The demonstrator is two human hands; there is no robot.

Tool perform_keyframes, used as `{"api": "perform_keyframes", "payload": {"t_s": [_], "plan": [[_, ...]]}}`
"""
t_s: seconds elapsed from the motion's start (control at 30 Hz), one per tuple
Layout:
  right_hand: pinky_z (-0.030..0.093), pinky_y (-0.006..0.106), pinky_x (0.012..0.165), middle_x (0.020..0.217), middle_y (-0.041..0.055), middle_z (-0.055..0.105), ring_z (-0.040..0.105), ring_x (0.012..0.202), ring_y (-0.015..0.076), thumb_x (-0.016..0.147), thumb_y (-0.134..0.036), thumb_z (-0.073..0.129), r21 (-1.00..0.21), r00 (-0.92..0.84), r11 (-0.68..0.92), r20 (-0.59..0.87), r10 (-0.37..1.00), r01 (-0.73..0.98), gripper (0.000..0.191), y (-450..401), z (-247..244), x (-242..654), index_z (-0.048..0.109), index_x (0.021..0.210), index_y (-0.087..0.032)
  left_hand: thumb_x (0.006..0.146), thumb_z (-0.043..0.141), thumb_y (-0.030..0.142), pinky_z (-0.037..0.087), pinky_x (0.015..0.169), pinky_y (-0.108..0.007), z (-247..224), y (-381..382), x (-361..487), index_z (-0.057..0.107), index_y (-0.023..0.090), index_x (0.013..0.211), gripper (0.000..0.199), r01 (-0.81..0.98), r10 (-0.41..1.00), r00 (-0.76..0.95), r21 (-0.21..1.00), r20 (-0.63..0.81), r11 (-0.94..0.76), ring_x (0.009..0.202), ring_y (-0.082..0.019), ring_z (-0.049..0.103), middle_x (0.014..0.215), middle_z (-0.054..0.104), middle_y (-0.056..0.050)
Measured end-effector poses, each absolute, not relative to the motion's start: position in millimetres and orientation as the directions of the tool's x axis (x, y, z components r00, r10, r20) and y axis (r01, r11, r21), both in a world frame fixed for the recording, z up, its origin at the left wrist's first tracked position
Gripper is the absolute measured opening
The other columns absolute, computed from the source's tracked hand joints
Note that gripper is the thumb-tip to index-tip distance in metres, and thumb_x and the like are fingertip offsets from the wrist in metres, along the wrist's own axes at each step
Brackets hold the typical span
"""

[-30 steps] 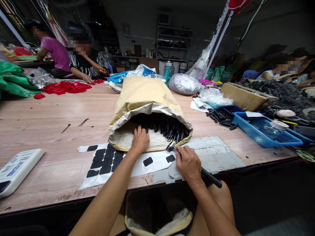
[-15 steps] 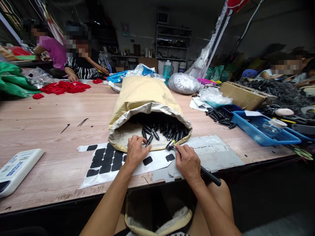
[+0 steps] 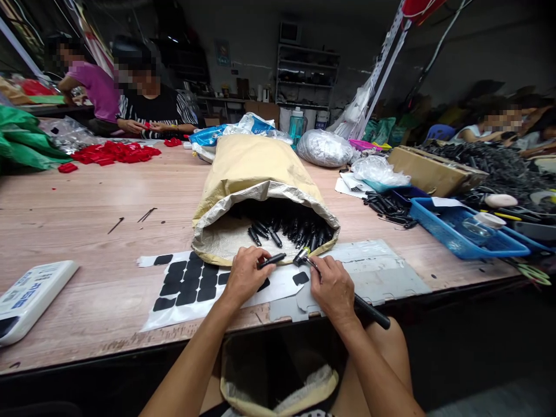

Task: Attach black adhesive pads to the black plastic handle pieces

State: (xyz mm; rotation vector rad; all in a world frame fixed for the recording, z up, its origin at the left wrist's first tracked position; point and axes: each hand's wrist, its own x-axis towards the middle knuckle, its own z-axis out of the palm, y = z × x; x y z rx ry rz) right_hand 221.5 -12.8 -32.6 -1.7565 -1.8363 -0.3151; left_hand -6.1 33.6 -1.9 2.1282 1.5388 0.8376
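My left hand (image 3: 246,271) pinches a slim black pen-like piece (image 3: 274,259) just outside the sack's mouth. In my right hand (image 3: 333,288) is a small hammer (image 3: 371,310), its metal head up by the sack's rim and its black handle sticking out below my palm. A tan woven sack (image 3: 260,159) lies on its side with its mouth towards me. Inside it are several similar black pieces (image 3: 274,236), partly in shadow. Under my hands lies a white sheet with black rounded squares (image 3: 187,289).
A grey board (image 3: 382,269) lies at the table's front edge. To the right stand a blue basket (image 3: 460,237) and a heap of black parts (image 3: 512,168). A white device (image 3: 39,298) sits at left, red pieces (image 3: 113,153) behind it. Co-workers sit across the table. Another sack opens below the edge.
My left hand has drawn the black piece out of the sack's mouth, towards me and slightly right. My right hand keeps the hammer still. A co-worker's hand has dropped from the face to the table.
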Motion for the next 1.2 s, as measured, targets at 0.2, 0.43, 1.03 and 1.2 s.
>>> {"api": "perform_keyframes", "payload": {"t_s": [0.2,0.43,1.03,1.2], "plan": [[0.038,0.032,0.080,0.094,0.0048,0.065,0.053,0.089,0.0208,0.094,-0.020,0.053,-0.206,0.009,0.124,0.549,0.836,0.971,0.027,-13.6,-32.5,221.9,0.067,0.116,-0.023,0.079,0.072,0.025,0.040,0.086,-0.038,-10.9,13.3,-2.3,0.070,0.025,0.091,0.012,0.641,0.916,0.329,0.659,0.229,-0.395,0.093,-0.023,0.054,0.089,0.068,-0.001],[0.044,0.032,0.084,0.094,0.0057,0.066,0.057,0.092,0.0213,0.096,-0.020,0.050,-0.241,-0.014,0.182,0.565,0.825,0.953,0.028,-14.8,-28.9,226.0,0.068,0.118,-0.022,0.078,0.075,0.030,0.037,0.087,-0.039,-13.1,16.0,-4.1,0.069,0.024,0.088,0.013,0.629,0.907,0.349,0.658,0.237,-0.414,0.093,-0.023,0.054,0.089,0.069,0.000],[0.054,0.032,0.083,0.098,0.0073,0.070,0.066,0.092,0.0189,0.099,-0.021,0.045,-0.553,-0.086,0.434,0.545,0.834,0.711,0.033,-53.9,-2.1,179.0,0.064,0.126,-0.023,0.073,0.077,0.022,0.037,0.086,-0.037,-11.4,18.3,-2.5,0.067,0.024,0.080,0.012,0.611,0.936,0.309,0.719,0.169,-0.331,0.092,-0.022,0.055,0.085,0.069,0.002],[0.053,0.030,0.083,0.095,0.0059,0.069,0.066,0.090,0.0181,0.099,-0.019,0.043,-0.498,-0.112,0.383,0.490,0.865,0.778,0.033,-53.2,0.6,180.0,0.066,0.123,-0.023,0.071,0.076,0.021,0.037,0.087,-0.038,-11.2,18.1,-2.3,0.069,0.024,0.079,0.012,0.611,0.940,0.298,0.724,0.163,-0.319,0.092,-0.022,0.055,0.084,0.069,0.002]]}}
